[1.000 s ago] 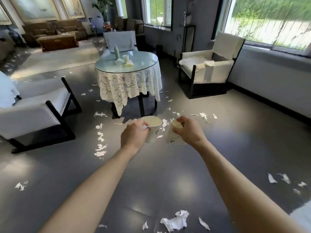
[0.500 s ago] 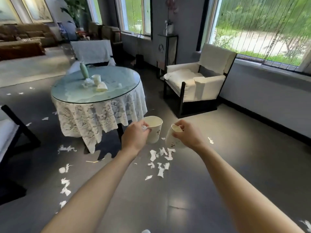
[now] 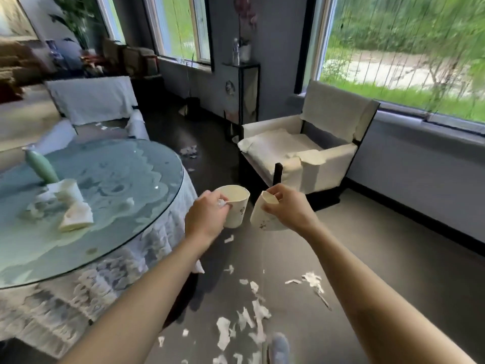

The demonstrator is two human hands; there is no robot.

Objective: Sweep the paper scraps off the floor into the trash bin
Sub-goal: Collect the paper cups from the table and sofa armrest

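Observation:
My left hand point(image 3: 206, 219) grips an upright white paper cup point(image 3: 235, 206) by its rim, with a crumpled scrap tucked under the fingers. A second paper cup point(image 3: 263, 215), squashed and tilted, is pinched at its rim by my right hand point(image 3: 291, 210). Both cups hang at chest height just right of the round table. White paper scraps point(image 3: 252, 319) lie scattered on the dark floor below my arms, and a few more scraps point(image 3: 189, 151) lie farther off beyond the table. A dark bin-like object point(image 3: 193, 107) stands by the far wall under the window.
A round glass-topped table point(image 3: 136, 179) with a lace cloth fills the left, bearing a green vase point(image 3: 42, 168) and crumpled cups. A white armchair point(image 3: 315, 151) stands right of centre, another covered chair point(image 3: 91, 99) behind the table. A tall black stand point(image 3: 242, 93) lines the wall.
The view has moved forward and swung right: the table now sits close on my left and the armchair looms nearer. Both hands keep the same hold on their cups.

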